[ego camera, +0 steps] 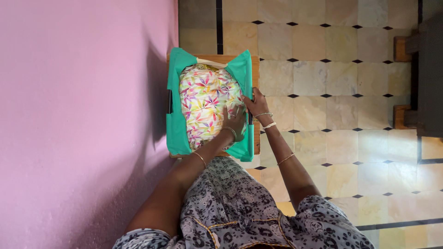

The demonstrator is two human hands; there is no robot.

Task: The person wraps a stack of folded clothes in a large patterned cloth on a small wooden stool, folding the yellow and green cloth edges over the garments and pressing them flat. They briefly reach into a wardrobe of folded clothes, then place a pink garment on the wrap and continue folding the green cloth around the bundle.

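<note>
Both our hands are on the floral pillow (205,103). It lies on a teal cloth (175,124) spread over the wooden stool (255,62) by the pink wall (78,115). Our left hand (234,121) lies flat on the pillow's near-right part, fingers spread, pressing, not gripping. Our right hand (255,103) sits at the stool's right edge, fingers curled at the cloth's rim beside the pillow; we can't tell if it grips cloth or pillow. The pillow is plump, white with pink, yellow and green leaf print, and fills most of the stool top.
</note>
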